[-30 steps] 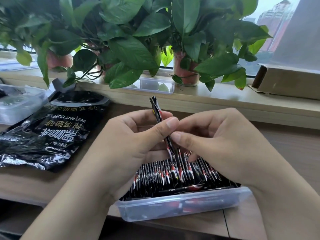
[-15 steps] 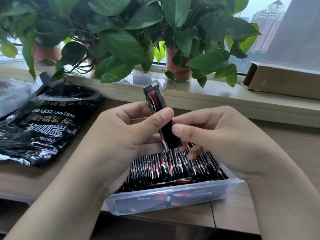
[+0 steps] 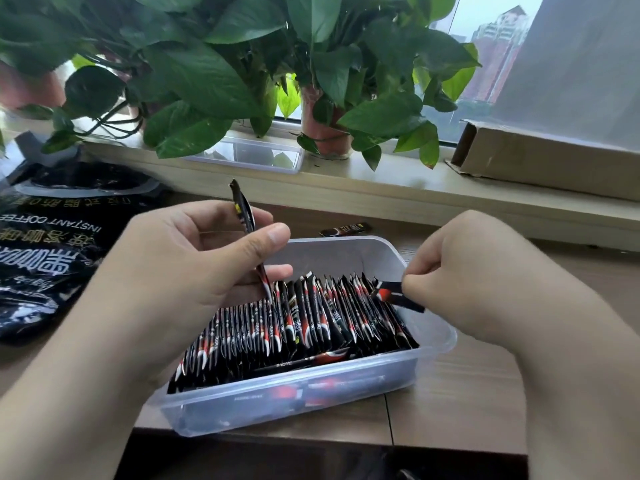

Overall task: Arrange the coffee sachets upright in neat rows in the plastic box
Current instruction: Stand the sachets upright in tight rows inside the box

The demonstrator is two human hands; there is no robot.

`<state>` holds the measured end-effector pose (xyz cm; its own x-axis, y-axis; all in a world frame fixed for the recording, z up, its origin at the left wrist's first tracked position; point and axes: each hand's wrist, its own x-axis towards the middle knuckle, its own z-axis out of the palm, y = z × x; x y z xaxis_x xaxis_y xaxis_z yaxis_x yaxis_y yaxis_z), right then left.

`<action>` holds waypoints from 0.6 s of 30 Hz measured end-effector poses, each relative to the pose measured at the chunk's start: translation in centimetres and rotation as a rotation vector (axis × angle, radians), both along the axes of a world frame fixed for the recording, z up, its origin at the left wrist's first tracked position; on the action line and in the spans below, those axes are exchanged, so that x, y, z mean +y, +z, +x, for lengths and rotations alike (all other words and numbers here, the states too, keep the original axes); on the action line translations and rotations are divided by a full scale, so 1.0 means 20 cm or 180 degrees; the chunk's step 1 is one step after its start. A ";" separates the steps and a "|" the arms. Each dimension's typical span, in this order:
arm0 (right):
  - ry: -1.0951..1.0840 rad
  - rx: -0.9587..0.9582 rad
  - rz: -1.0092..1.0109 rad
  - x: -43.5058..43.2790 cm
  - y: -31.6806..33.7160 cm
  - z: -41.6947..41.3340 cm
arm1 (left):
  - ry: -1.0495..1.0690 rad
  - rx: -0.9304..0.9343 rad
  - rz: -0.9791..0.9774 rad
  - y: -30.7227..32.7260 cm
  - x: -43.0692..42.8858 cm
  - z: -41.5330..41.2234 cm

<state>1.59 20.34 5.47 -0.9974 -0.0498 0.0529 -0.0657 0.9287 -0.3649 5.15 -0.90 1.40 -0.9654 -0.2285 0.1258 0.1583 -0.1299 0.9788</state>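
A clear plastic box (image 3: 349, 382) sits on the wooden desk, holding a long row of black-and-red coffee sachets (image 3: 311, 320) standing upright; its far part shows bare bottom. My left hand (image 3: 194, 268) pinches one sachet (image 3: 247, 230) between thumb and fingers, edge-on and upright, with its lower end in the row. My right hand (image 3: 478, 282) pinches another sachet (image 3: 398, 296) over the right end of the row, lying almost level. One sachet lies flat along the front of the row.
A black instant-coffee bag (image 3: 48, 247) lies at the left. A loose sachet (image 3: 344, 230) lies on the desk behind the box. On the sill stand potted plants (image 3: 322, 133), a small clear container (image 3: 256, 155) and a cardboard box (image 3: 540, 161).
My hands have parted: the right hand moved to the right end of the row and now pinches a second sachet. The left keeps its sachet, turned edge-on.
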 end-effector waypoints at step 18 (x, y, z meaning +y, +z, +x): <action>0.0669 -0.0070 0.1064 -0.13 -0.16 -0.06 | -0.0022 0.0020 0.0024 0.00 -0.01 0.00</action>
